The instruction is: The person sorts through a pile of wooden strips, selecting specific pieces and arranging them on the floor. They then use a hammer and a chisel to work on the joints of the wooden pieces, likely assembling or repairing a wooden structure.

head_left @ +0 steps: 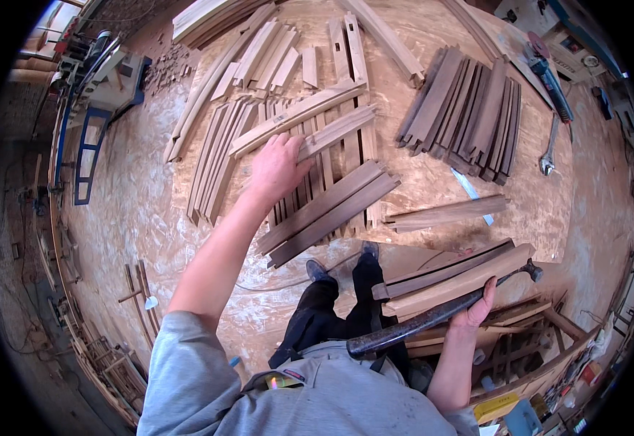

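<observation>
At eleven o'clock the left hand (279, 166) grips a pale slat (339, 132). At four o'clock the right hand (475, 309) clasps a hammer (432, 317) and two strips (466, 278).

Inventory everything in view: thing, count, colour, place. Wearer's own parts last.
work surface: one, tan, centre
dark strip stack: over ten, dark brown, right
slats: several, brown, left
short blocks: several, light brown, upper left
far boards: several, light brown, top
dark rails: two, dark brown, near edge
single strip: one, brown, right front
angle grinder: one, blue, right edge
wrench: one, silver, below angle grinder
machine: one, blue and pale, upper left
hammer: one, dark, lower right
loose rails: two, dark and light, alongside hammer
pale strip: one, light brown, centre
edge clutter: uncountable
shoes: two, dark, below work surface
left grip: one, bare, on pale strip
right grip: one, bare, on hammer
</observation>
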`<act>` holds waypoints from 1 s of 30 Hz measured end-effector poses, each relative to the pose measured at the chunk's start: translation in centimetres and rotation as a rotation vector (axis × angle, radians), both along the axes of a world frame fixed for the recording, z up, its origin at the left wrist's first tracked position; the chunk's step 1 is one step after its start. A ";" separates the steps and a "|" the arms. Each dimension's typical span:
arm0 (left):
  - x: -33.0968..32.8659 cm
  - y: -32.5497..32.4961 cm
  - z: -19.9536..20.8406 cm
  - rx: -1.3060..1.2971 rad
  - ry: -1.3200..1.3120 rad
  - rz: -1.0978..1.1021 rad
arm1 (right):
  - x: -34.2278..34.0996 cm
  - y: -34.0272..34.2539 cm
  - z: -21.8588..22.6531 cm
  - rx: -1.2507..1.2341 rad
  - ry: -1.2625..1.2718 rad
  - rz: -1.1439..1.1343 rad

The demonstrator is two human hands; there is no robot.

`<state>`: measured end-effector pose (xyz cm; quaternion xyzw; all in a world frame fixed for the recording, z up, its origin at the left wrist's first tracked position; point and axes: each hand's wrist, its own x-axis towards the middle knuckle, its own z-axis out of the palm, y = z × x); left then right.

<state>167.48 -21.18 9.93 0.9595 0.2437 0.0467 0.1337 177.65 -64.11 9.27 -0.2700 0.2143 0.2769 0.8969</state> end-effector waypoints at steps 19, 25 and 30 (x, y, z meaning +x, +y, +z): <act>0.0 5.2 0.3 0.039 0.130 0.109 | 0.6 0.6 -0.7 0.003 -0.007 0.013; -0.5 5.2 0.6 0.054 0.061 0.027 | 0.7 1.3 -0.2 -0.022 0.048 -0.026; -1.5 5.3 1.0 0.033 -0.013 0.112 | 0.8 1.4 -0.4 0.005 -0.003 0.027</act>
